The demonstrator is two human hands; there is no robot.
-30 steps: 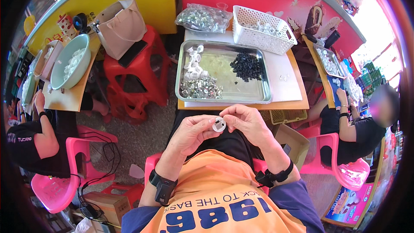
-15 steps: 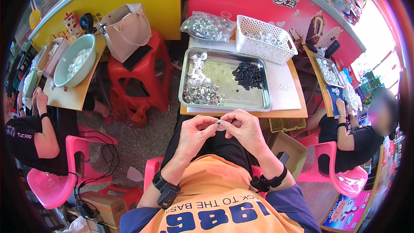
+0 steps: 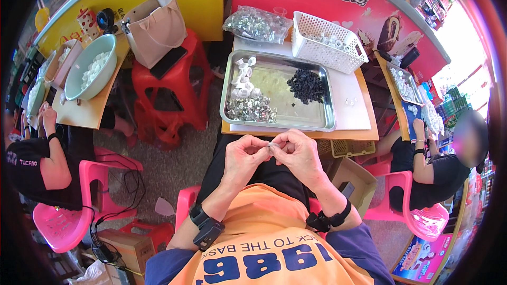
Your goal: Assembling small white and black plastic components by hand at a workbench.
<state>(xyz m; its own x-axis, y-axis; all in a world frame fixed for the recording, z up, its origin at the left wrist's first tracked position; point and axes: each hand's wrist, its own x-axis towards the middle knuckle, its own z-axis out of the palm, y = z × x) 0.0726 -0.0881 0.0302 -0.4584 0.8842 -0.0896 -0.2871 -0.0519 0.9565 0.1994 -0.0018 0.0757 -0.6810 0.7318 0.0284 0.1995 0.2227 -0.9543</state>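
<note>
My left hand [image 3: 244,154] and right hand [image 3: 298,150] have drawn closer together over my lap, just short of the worktop [image 3: 364,126]. A second ago a small white ring piece [image 3: 271,145] showed open between them; now my fingers [image 3: 262,146] from both sides pinch it so tightly that only a pale sliver shows. I judge the parts are being pressed together. The steel tray [image 3: 327,121] ahead holds the white rings [image 3: 242,78], silver pieces [image 3: 251,108] and dark pieces [image 3: 307,85].
</note>
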